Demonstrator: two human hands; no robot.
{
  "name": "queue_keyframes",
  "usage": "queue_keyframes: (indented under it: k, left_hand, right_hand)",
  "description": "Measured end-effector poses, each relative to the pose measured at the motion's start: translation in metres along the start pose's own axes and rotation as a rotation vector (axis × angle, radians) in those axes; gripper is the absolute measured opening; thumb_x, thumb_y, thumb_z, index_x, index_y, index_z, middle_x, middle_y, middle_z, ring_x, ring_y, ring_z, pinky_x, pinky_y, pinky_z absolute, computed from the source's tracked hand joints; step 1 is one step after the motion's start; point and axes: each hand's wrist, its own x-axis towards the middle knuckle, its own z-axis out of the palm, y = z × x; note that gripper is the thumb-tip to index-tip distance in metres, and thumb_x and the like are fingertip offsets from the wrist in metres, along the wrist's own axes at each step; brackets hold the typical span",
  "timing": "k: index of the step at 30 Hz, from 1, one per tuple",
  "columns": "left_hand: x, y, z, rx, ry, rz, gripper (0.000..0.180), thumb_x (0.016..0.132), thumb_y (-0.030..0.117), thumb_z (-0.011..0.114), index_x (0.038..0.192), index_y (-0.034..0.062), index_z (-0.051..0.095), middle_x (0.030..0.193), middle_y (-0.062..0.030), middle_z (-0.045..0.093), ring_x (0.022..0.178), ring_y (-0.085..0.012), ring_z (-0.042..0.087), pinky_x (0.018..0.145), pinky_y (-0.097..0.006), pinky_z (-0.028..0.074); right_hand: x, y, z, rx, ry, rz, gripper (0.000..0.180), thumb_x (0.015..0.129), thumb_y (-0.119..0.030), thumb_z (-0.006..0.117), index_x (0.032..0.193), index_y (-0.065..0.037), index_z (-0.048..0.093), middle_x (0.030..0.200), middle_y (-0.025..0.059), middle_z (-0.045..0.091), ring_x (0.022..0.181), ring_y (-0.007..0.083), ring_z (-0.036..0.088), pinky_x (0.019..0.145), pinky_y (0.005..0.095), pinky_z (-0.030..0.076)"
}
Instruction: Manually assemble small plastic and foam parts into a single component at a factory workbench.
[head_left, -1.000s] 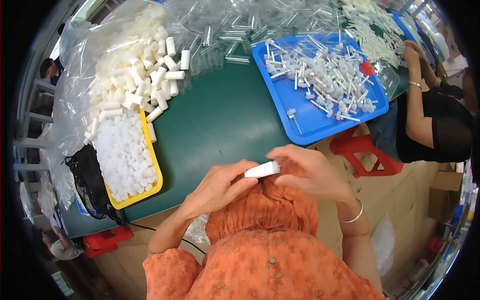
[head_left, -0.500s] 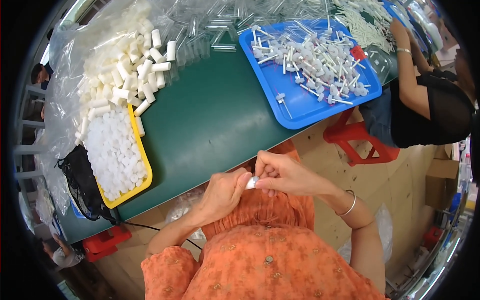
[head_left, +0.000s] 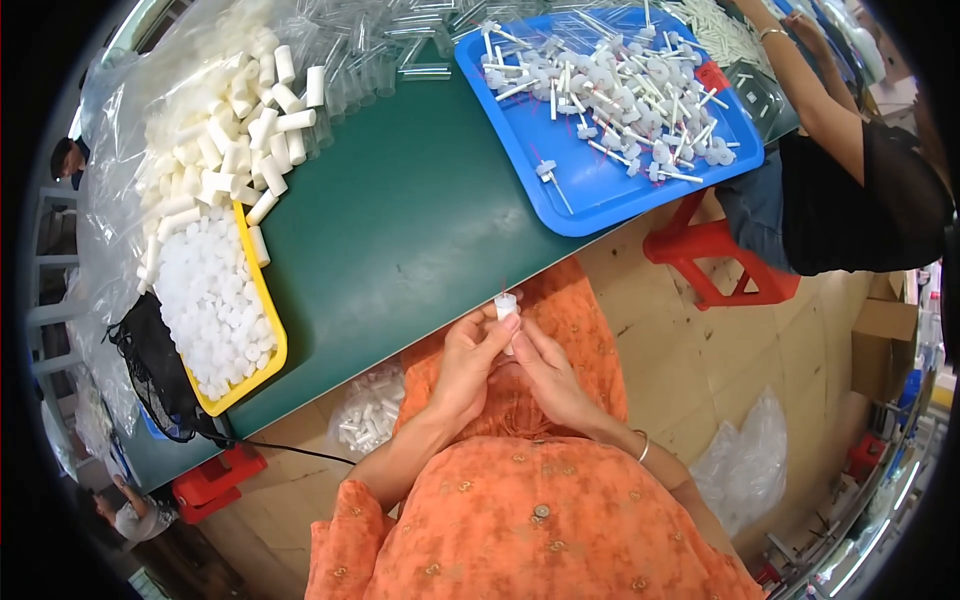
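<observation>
Above my lap, just off the table's front edge, my left hand (head_left: 468,362) and my right hand (head_left: 548,378) meet around a small white plastic part (head_left: 506,306). The left thumb and fingers pinch it upright, and its white top shows above them. A thin reddish line stands at the top. Right fingertips press together at its lower end, which they largely hide. Forward and right lies a blue tray (head_left: 560,212) holding many white stick-and-disc pieces (head_left: 640,100). To the left, a yellow tray (head_left: 262,362) is filled with small white plastic caps (head_left: 222,310).
White cylinders (head_left: 262,130) are heaped behind the yellow tray, beside clear plastic tubes (head_left: 360,90). A black mesh bag (head_left: 160,360) lies at the left. A co-worker's arm (head_left: 815,100) reaches over the table at right, near a red stool (head_left: 715,260). Plastic bags (head_left: 745,460) lie below.
Both hands have turned upward and drawn closer together, bringing the white part from lying sideways to upright. The view has shifted slightly. The co-worker's arm has moved farther over the table.
</observation>
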Motion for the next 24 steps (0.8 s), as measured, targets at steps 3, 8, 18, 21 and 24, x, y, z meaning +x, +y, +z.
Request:
queue_keyframes:
  k: [3,8,18,21,24]
  left_hand:
    - [0.004,0.005,0.001,0.009,0.009,-0.03,0.034,0.099,0.025,0.059,0.12,-0.001,0.058,0.129,-0.0079,0.062,0.086,-0.0066,0.06,0.065,-0.022,0.051]
    - [0.006,0.012,-0.011,-0.111,-0.167,-0.189,0.041,0.102,0.029,0.05,0.127,-0.0035,0.057,0.125,-0.0096,0.063,0.08,-0.0084,0.061,0.065,-0.024,0.054]
    - [0.004,-0.002,-0.011,-0.289,-0.193,-0.091,0.032,0.1,0.022,0.055,0.119,-0.0031,0.06,0.101,-0.01,0.068,0.073,-0.0169,0.063,0.069,-0.029,0.054]
    - [0.003,-0.003,0.005,-0.208,0.035,0.071,0.032,0.101,0.022,0.054,0.119,-0.0029,0.06,0.116,-0.0126,0.064,0.098,-0.0189,0.062,0.09,-0.032,0.051]
    - [-0.001,0.011,-0.003,-0.229,-0.03,-0.022,0.032,0.101,0.021,0.052,0.121,-0.0033,0.059,0.126,-0.0137,0.06,0.116,-0.0217,0.056,0.103,-0.035,0.043]
  right_hand:
    - [0.009,-0.005,0.013,0.235,0.085,0.061,0.037,0.108,-0.036,0.035,0.121,-0.005,0.049,0.1,0.0042,0.055,0.081,0.012,0.054,0.072,0.0283,0.046]
    - [0.019,-0.024,0.023,0.797,0.072,0.272,0.033,0.108,-0.04,0.031,0.101,-0.013,0.049,0.069,-0.0034,0.039,0.056,0.0078,0.034,0.054,0.024,0.033]
    - [0.013,-0.027,0.007,0.394,0.032,0.288,0.038,0.108,-0.042,0.033,0.09,-0.011,0.046,0.067,-0.0023,0.039,0.055,0.007,0.033,0.05,0.0228,0.029]
    - [0.008,-0.014,0.005,0.319,0.004,0.267,0.035,0.108,-0.038,0.033,0.097,-0.009,0.049,0.068,-0.0031,0.038,0.055,0.0059,0.031,0.05,0.0218,0.027]
    - [0.011,-0.024,0.009,0.691,-0.053,0.345,0.037,0.108,-0.039,0.033,0.101,-0.008,0.052,0.065,-0.0054,0.034,0.054,0.0052,0.027,0.048,0.0211,0.024]
